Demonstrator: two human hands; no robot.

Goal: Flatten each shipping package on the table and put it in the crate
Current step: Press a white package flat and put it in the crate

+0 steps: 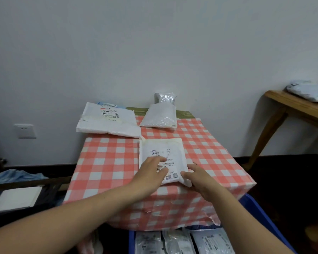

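Blue crate [253,208] nearest, below the table [108,162] edge, flat packages [180,241] inside. On the checked table, a white labelled package [163,149] lies flat. Left hand [151,173] presses on it, fingers straight. Right hand [198,178] at its near right corner, thumb on top; cannot tell if the fingers pinch the edge. Farther back: large white package [106,121], padded bag [159,116], smaller silver bag [164,97] at the wall.
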